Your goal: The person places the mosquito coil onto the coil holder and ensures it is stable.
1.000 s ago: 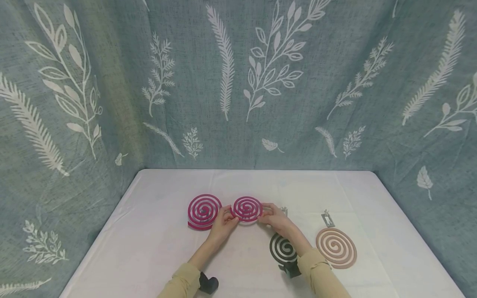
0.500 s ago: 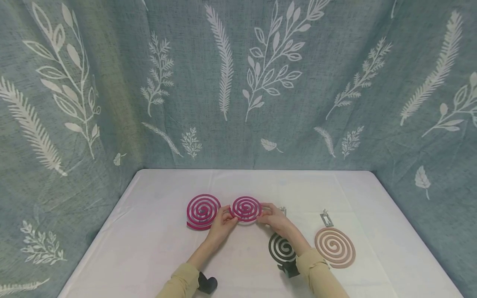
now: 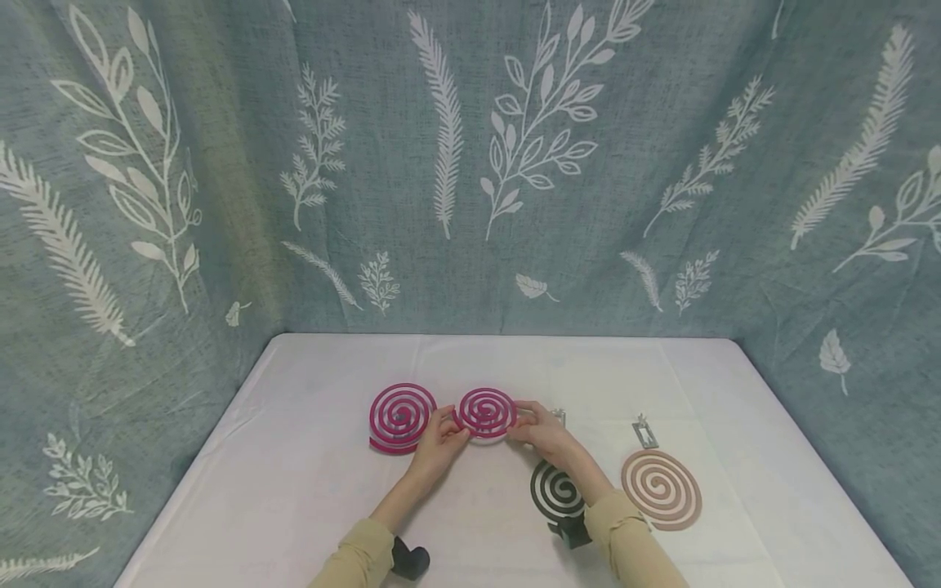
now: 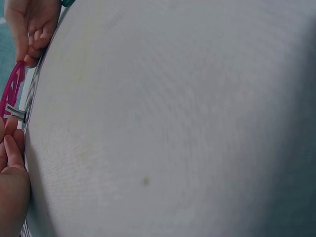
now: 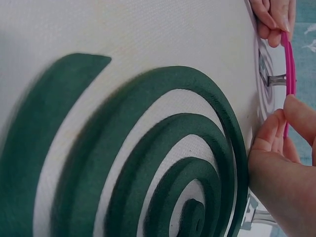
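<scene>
In the head view a magenta mosquito coil (image 3: 486, 412) is held level near the table's middle. My left hand (image 3: 439, 445) pinches its left edge between thumb and fingers. On its right edge my right hand (image 3: 547, 433) does the same. Both wrist views show the coil nearly edge-on, slightly above the white table, with a small metal stand (image 5: 277, 80) under it. A second magenta coil (image 3: 375, 418) lies just left of my left hand. Below my right forearm is a dark green coil (image 5: 84, 133), partly hidden by it in the head view.
A tan coil (image 3: 662, 490) lies on the right, with a flat metal stand (image 3: 647, 433) behind it. Another metal stand (image 3: 560, 416) is partly behind my right hand. A black heart-shaped piece (image 3: 413, 562) and a dark angular piece (image 3: 572, 532) lie by the sleeves.
</scene>
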`<state>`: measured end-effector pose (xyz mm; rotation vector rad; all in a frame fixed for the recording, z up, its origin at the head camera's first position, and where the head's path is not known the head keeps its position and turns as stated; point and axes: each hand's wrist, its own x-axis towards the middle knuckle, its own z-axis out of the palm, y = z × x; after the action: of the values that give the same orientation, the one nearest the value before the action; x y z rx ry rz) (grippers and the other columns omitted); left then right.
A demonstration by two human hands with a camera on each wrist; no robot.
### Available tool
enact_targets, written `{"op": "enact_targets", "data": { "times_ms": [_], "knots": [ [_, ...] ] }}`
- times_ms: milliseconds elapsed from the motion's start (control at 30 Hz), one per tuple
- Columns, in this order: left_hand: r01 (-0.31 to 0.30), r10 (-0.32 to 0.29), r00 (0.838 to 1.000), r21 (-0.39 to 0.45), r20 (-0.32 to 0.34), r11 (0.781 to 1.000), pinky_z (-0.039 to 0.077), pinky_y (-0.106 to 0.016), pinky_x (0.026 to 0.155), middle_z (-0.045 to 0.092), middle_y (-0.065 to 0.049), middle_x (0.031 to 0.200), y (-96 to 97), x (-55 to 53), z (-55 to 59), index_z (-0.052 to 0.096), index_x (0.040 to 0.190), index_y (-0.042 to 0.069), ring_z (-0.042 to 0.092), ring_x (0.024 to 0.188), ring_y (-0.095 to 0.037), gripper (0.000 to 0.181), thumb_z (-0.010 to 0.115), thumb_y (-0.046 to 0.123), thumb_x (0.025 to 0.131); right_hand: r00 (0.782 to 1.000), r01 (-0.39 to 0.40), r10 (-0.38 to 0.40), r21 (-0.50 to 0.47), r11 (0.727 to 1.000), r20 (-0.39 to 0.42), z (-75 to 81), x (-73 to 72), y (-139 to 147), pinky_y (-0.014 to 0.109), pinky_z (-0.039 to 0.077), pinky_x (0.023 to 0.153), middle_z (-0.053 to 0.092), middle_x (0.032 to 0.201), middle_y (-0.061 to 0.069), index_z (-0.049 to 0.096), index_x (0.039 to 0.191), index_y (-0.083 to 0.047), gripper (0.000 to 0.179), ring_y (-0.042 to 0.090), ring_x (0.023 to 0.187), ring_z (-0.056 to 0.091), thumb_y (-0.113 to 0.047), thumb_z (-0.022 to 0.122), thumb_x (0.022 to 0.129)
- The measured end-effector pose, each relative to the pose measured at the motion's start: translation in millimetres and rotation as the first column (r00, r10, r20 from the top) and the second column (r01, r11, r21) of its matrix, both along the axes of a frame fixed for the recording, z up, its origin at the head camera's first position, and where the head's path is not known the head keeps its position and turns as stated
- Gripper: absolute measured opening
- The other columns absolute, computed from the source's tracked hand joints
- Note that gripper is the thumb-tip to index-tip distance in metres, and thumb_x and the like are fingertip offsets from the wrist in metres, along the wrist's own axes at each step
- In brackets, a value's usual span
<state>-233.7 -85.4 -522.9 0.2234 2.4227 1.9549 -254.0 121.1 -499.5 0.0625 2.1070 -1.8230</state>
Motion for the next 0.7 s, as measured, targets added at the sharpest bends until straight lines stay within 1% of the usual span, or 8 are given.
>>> {"op": "enact_targets", "data": {
  "times_ms": [100,200,333,433,700],
  "knots": [
    [0.001,-0.001,1.0,-0.002,-0.003,1.0,0.046,-0.016,0.074,0.066,-0.023,0.096,-0.2,0.0,-0.9,0.035,0.136,-0.008,0.059,0.081,-0.011,0.052,0.059,0.009,0.093,1.0,-0.001,0.001,0.006,1.0,-0.001,0.2,0.2,0.3,0.026,0.047,0.077,0.056,0.089,0.006,0.037,0.14,0.001,0.06,0.015,0.082,0.054,-0.001,0.062,0.085],
    [-0.005,0.005,1.0,-0.004,-0.001,1.0,0.047,-0.016,0.075,0.066,-0.022,0.095,-0.2,-0.9,-1.8,0.036,0.136,-0.008,0.059,0.08,-0.01,0.052,0.059,0.009,0.092,1.0,0.003,-0.003,0.006,1.0,0.002,1.1,0.3,0.2,0.027,0.048,0.079,0.056,0.089,0.006,0.037,0.14,0.001,0.06,0.015,0.082,0.055,0.0,0.062,0.085],
    [-0.01,0.01,1.0,-0.007,0.011,1.0,0.047,-0.015,0.075,0.066,-0.021,0.095,0.3,-1.3,-2.5,0.037,0.135,-0.007,0.059,0.081,-0.01,0.052,0.06,0.008,0.091,1.0,0.011,-0.011,0.005,1.0,0.003,2.3,1.0,-0.1,0.03,0.049,0.082,0.057,0.089,0.006,0.036,0.14,0.001,0.061,0.015,0.082,0.056,0.001,0.061,0.085],
    [-0.014,0.014,1.0,-0.006,0.022,1.0,0.046,-0.015,0.075,0.066,-0.02,0.094,0.4,-1.2,-3.0,0.037,0.136,-0.006,0.058,0.082,-0.011,0.052,0.06,0.008,0.091,1.0,0.009,-0.009,0.008,1.0,0.001,1.8,1.4,0.1,0.031,0.049,0.082,0.056,0.089,0.006,0.036,0.14,0.001,0.061,0.015,0.082,0.056,0.001,0.062,0.085],
    [-0.001,0.001,1.0,-0.01,-0.007,1.0,0.046,-0.015,0.076,0.066,-0.021,0.094,-1.2,-1.4,-4.2,0.037,0.135,-0.007,0.058,0.08,-0.009,0.051,0.06,0.008,0.092,1.0,0.008,-0.008,0.008,1.0,0.006,-0.6,-0.5,0.1,0.028,0.049,0.081,0.055,0.089,0.005,0.036,0.14,0.001,0.061,0.015,0.083,0.055,0.001,0.061,0.085]
  ]
}}
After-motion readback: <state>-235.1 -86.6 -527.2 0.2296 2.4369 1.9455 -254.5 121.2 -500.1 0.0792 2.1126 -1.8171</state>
